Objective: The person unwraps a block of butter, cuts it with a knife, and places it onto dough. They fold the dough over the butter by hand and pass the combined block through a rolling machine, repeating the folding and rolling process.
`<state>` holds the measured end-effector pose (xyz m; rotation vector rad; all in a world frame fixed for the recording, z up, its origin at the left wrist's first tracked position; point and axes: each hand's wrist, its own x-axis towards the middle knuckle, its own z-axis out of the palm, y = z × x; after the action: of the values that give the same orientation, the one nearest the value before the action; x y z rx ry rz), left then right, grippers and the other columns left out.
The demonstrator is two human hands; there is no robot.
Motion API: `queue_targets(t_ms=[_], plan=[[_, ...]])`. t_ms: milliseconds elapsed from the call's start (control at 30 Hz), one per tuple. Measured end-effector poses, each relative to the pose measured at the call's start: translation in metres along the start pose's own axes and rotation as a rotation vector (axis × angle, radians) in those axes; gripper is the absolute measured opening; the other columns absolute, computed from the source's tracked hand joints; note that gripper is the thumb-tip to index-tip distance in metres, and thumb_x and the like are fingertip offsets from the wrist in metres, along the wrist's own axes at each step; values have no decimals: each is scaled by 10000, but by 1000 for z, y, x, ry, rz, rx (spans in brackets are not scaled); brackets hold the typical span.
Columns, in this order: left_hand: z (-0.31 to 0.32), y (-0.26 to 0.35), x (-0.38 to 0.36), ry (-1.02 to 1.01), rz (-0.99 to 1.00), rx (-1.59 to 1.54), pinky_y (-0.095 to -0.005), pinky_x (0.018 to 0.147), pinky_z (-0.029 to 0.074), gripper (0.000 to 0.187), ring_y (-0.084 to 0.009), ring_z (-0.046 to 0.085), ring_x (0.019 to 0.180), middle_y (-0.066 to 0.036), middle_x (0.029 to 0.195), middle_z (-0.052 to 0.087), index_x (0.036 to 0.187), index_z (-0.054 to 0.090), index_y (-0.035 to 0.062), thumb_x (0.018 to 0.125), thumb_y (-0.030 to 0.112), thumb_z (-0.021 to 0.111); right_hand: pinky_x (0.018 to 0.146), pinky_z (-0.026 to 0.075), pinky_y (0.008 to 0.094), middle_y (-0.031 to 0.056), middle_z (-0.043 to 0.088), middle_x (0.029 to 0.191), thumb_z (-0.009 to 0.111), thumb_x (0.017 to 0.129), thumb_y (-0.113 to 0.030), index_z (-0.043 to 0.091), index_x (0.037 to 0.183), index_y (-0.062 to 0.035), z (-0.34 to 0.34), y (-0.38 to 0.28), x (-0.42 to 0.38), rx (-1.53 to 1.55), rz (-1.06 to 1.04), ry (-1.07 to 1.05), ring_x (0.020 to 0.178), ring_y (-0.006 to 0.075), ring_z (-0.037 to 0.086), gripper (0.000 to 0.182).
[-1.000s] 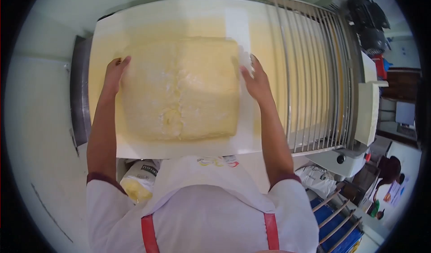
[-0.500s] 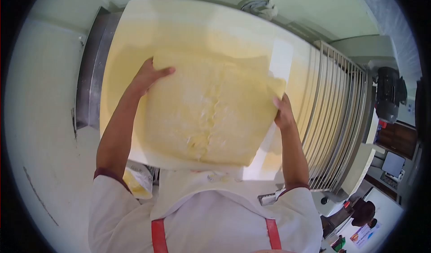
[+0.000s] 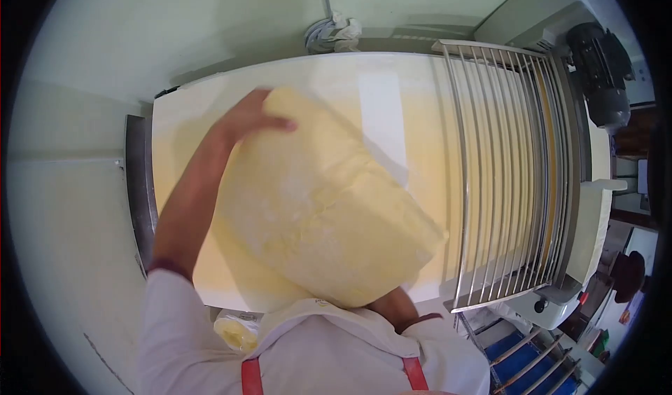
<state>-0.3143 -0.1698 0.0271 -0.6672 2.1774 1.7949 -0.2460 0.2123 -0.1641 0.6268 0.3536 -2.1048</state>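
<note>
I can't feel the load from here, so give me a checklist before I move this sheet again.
1. Left hand on the dough sheet: ok, thumb over its far left part.
2. Right hand's grip: cannot tell; the dough hides it, only the right forearm shows.
3. Sheet square to the table: not ok, it sits askew.
4. Sheet short of the metal bars: ok, a narrow gap shows.
5. Near edge off the apron: cannot tell; they meet in this view.
</note>
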Motion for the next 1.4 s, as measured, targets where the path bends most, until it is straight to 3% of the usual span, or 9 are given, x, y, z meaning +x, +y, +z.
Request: queue_targets(t_ms=[167,300,500,700,800,1000,1133,1267,1400], plan=[[82,93,82,-359,282,329,-332,945,448,612,-210,581,1069,-101,1140,628,1220,565,17,680,179,803,1125,234,400,200,400,1423,562,829,-623,307,1444,-10,68,-86,-54,-156,-247,-167,1372,292,304,904],[90,93,61,-222,572,-228,-340,1015,393,548,-205,518,1168,-109,1237,577,1286,518,17,811,213,706,1137,220,398,206,331,1478,503,875,-607,296,1454,-7,140,-158,-92,-1220,-510,-12,1404,297,267,859],[30,-90,0,913,-13,-229,-281,831,478,391,-143,577,897,-66,987,610,1103,589,-21,839,245,703,1062,345,370,245,457,1364,670,857,-321,337,1404,46,188,-180,42,-1764,-607,209,1288,306,442,738],[62,-53,-9,510,-373,-494,-324,687,508,389,-176,634,744,-65,858,663,991,655,-6,755,275,783,920,464,383,241,581,1206,733,781,-418,472,1270,68,219,-169,103,-1845,-427,324,1097,333,591,736],[68,-36,-21,550,-118,-245,-340,694,506,440,-198,642,737,-68,837,669,1033,660,15,771,354,760,926,453,411,253,576,1195,729,772,-456,479,1243,67,222,-163,107,-2039,-601,295,1099,373,577,746],[74,-51,-21,704,-316,155,-352,888,474,510,-258,586,1078,-199,1289,525,1147,613,18,763,317,768,1053,321,457,257,441,1351,685,815,-412,386,1350,38,234,-151,105,-2285,-639,372,1274,359,420,760],[78,-96,-26,635,134,-328,-320,999,407,489,-215,459,1260,-162,1438,395,1337,467,8,895,154,616,1151,68,526,193,186,1538,586,879,-415,258,1445,4,253,-65,123,-2693,-821,-3,1445,308,121,777],[90,-113,-29,513,306,-923,-295,1058,350,537,-176,412,1291,-110,1459,378,1457,284,-3,959,26,483,1157,45,529,180,170,1552,378,953,-485,180,1482,-10,261,28,157,-2792,-795,-420,1454,315,90,739],[88,-109,-23,528,322,-1009,-295,1069,336,551,-166,399,1295,-106,1462,375,1465,270,-7,965,40,497,1160,54,521,175,159,1555,360,963,-465,141,1490,-17,263,39,159,-2833,-797,-317,1453,310,103,726]])
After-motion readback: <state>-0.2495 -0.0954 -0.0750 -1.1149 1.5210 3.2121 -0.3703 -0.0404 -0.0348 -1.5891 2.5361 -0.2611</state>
